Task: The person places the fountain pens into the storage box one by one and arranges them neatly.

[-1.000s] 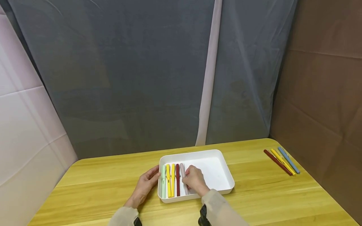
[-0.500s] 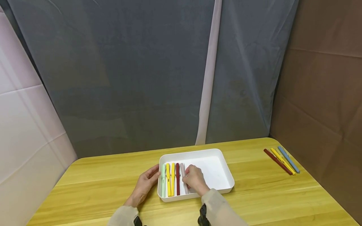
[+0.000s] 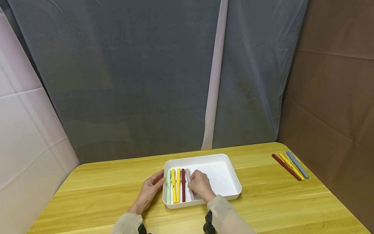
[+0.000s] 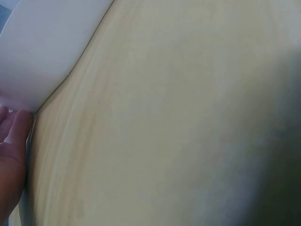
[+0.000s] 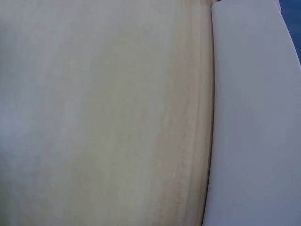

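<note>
A white tray (image 3: 228,177) lies on the table, with a row of capped pens at its left end. From the left they are a mint green pen (image 3: 168,188), two yellow pens, one of them the left yellow pen (image 3: 173,187), and a dark red pen (image 3: 183,185). Right of these, my right hand (image 3: 201,185) pinches a pale pinkish-grey pen (image 3: 188,175), its middle partly covered by the fingers. My left hand (image 3: 150,190) rests its fingers and thumb against the tray's left wall. The left wrist view shows those fingers (image 4: 19,125) at the tray's outer side.
Three more pens lie at the table's far right: a dark red pen (image 3: 286,166), a yellow pen (image 3: 292,167) and a blue pen (image 3: 297,164). Grey cloth (image 3: 140,81) hangs behind the wooden table (image 3: 102,195), with brown cloth (image 3: 330,81) on the right.
Almost nothing moves. Both hands keep their places at the tray and on the pale pen; the view shifts very slightly.
</note>
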Action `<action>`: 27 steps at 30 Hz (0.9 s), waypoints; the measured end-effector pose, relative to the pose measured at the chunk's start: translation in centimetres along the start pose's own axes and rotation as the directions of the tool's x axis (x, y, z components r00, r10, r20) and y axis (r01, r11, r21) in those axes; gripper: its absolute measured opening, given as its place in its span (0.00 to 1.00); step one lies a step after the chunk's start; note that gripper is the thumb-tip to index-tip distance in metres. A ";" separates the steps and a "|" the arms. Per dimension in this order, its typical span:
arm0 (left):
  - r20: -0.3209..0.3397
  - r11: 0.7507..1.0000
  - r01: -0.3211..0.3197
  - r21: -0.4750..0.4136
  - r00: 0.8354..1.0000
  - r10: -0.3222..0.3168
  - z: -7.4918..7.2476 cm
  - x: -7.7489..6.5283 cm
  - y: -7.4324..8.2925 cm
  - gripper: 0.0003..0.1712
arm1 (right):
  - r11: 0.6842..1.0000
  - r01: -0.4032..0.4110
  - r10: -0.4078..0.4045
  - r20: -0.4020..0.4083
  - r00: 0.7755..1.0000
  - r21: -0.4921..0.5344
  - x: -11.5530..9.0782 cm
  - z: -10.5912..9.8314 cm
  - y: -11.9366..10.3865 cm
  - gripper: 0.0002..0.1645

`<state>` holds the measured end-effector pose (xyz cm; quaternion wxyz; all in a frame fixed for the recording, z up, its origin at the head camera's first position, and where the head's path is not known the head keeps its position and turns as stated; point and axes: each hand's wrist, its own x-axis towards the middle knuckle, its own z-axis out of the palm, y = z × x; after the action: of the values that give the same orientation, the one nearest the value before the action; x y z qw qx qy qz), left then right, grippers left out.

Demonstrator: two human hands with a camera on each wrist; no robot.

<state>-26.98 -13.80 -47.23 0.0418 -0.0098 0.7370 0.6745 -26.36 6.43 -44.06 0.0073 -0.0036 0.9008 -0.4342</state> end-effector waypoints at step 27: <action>0.006 1.000 0.006 -0.018 1.000 -0.006 -0.2 0.0 -0.1 0.30 | 0.993 -0.055 0.050 0.051 0.997 0.107 0.3 -0.5 0.5 0.08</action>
<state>-27.01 -14.01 -47.34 0.0462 -0.0104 0.7308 0.6810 -26.71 7.09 -44.16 0.0405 0.0100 0.8752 -0.4820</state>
